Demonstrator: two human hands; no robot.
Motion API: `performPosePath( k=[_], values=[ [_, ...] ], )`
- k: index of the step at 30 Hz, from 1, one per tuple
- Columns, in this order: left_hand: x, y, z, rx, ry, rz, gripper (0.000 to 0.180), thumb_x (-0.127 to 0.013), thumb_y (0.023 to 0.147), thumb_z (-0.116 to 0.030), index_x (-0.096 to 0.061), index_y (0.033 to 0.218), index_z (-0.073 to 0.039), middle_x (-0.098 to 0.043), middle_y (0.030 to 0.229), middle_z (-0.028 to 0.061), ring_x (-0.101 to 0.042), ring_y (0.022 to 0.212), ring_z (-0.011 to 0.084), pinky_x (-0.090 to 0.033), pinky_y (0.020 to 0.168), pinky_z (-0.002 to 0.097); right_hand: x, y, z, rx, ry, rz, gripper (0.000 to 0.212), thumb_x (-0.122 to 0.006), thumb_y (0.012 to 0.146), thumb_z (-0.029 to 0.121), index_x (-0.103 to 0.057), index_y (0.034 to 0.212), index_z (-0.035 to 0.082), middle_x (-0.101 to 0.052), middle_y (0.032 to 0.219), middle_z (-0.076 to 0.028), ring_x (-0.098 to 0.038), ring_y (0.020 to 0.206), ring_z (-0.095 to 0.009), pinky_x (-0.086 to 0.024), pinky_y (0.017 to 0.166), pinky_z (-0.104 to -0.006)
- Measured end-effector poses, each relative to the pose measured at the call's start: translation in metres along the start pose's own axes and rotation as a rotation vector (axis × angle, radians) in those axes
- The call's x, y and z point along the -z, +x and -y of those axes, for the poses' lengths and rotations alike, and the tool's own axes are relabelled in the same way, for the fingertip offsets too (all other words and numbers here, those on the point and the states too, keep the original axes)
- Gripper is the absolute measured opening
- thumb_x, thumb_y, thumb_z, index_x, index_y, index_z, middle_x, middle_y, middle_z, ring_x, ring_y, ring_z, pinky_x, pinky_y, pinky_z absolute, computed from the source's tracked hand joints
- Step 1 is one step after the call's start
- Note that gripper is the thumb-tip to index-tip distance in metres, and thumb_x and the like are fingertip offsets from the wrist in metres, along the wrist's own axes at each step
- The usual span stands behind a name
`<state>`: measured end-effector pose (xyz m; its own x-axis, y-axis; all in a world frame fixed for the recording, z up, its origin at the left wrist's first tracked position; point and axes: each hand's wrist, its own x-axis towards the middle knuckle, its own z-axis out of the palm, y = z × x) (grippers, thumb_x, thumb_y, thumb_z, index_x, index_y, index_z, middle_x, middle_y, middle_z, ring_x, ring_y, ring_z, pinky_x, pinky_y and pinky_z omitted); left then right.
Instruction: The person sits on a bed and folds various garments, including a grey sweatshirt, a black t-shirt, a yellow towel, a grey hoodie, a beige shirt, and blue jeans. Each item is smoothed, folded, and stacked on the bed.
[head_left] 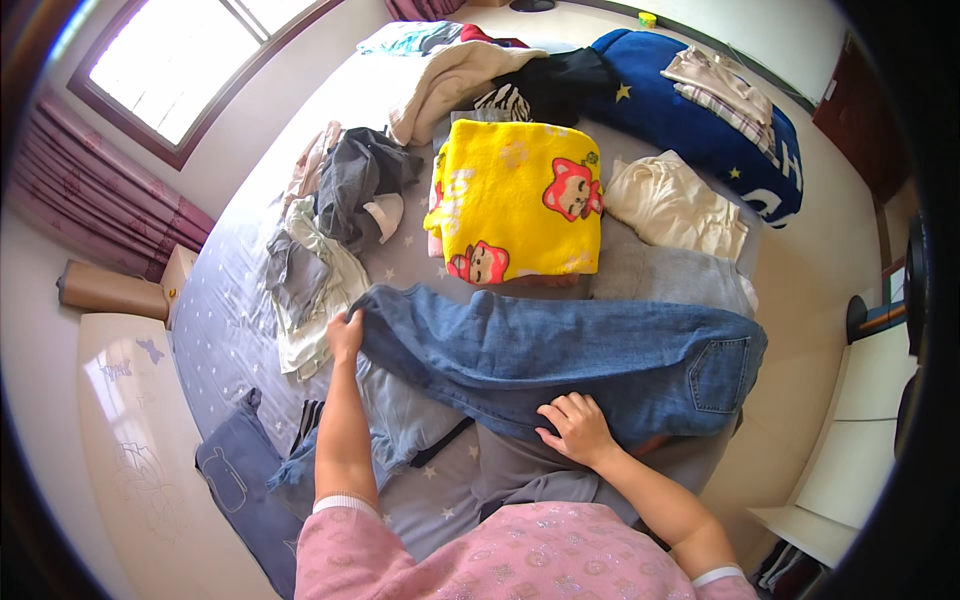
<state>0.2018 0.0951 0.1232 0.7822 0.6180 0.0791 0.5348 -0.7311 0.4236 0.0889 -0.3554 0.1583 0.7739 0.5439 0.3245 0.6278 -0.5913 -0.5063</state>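
Observation:
A pair of blue jeans (560,345) lies lengthwise across the bed in front of me, its two legs laid together. The back pocket shows at the right end, and the leg ends point left. My left hand (346,332) grips the hem at the left end, fingers closed on the denim. My right hand (577,428) rests on the jeans' near edge, around the middle, with its fingers slightly bent and apart. Just beyond the jeans sits a folded yellow blanket (520,200) with red cartoon faces. More light blue denim (400,400) lies beneath the left leg end.
Grey and white clothes (360,190) are heaped at the left. Cream trousers (680,205) and a grey garment (665,275) lie at the right, before a dark blue bundle (640,85) with stars. A dark blue garment (240,480) is near left, and a white desk (860,430) stands at right.

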Motion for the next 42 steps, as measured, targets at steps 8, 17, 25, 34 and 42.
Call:
performPosePath(
  k=[8, 17, 25, 34, 42],
  values=[
    [0.001, -0.011, -0.042, 0.099, -0.004, 0.173, 0.038, -0.063, 0.077, -0.041, -0.064, 0.1, -0.01, -0.062, 0.099, 0.0135, -0.058, 0.094, 0.033, -0.046, 0.081, 0.0404, -0.004, -0.002, -0.002, -0.012, 0.019, 0.006, 0.024, -0.069, 0.069, 0.019, -0.058, 0.089, 0.011, -0.053, 0.079, -0.003, -0.052, 0.073, -0.021, -0.042, 0.064, -0.0341],
    [-0.009, -0.005, -0.061, -0.159, 0.299, 0.315, 0.034, -0.07, 0.07, -0.033, -0.065, 0.099, -0.015, -0.064, 0.1, 0.0109, -0.059, 0.096, 0.0279, -0.047, 0.08, 0.0372, -0.007, -0.001, -0.003, -0.03, 0.181, -0.055, 0.008, -0.065, 0.071, 0.01, -0.057, 0.074, 0.008, -0.053, 0.072, -0.004, -0.052, 0.069, -0.023, -0.041, 0.062, -0.033],
    [0.072, -0.029, -0.049, -0.359, -0.353, -0.315, 0.021, -0.065, 0.081, -0.017, -0.067, 0.094, -0.001, -0.068, 0.085, 0.0123, -0.064, 0.075, 0.0168, -0.047, 0.069, 0.0258, 0.031, 0.007, 0.007, -0.123, 0.623, -0.17, 0.012, -0.065, 0.072, 0.004, -0.053, 0.073, 0.006, -0.055, 0.072, -0.006, -0.052, 0.068, -0.024, -0.041, 0.066, -0.0334],
    [0.003, -0.062, 0.039, -0.12, -0.528, -0.234, 0.024, -0.057, 0.089, -0.024, -0.056, 0.08, -0.002, -0.051, 0.062, 0.0013, -0.045, 0.057, 0.0098, -0.036, 0.053, 0.0246, -0.003, -0.006, -0.004, -0.038, 0.254, 0.132, 0.007, -0.062, 0.074, 0.012, -0.056, 0.075, 0.009, -0.054, 0.077, -0.003, -0.053, 0.075, -0.022, -0.042, 0.067, -0.0344],
    [0.05, -0.02, 0.011, -0.204, -0.191, -0.042, 0.023, -0.059, 0.086, -0.029, -0.06, 0.085, -0.006, -0.051, 0.053, 0.0038, -0.046, 0.047, 0.0155, -0.035, 0.046, 0.0315, -0.004, -0.004, -0.005, -0.039, 0.269, 0.127, 0.006, -0.062, 0.075, 0.012, -0.057, 0.076, 0.01, -0.055, 0.078, -0.003, -0.053, 0.076, -0.022, -0.041, 0.067, -0.0341]
  ],
)
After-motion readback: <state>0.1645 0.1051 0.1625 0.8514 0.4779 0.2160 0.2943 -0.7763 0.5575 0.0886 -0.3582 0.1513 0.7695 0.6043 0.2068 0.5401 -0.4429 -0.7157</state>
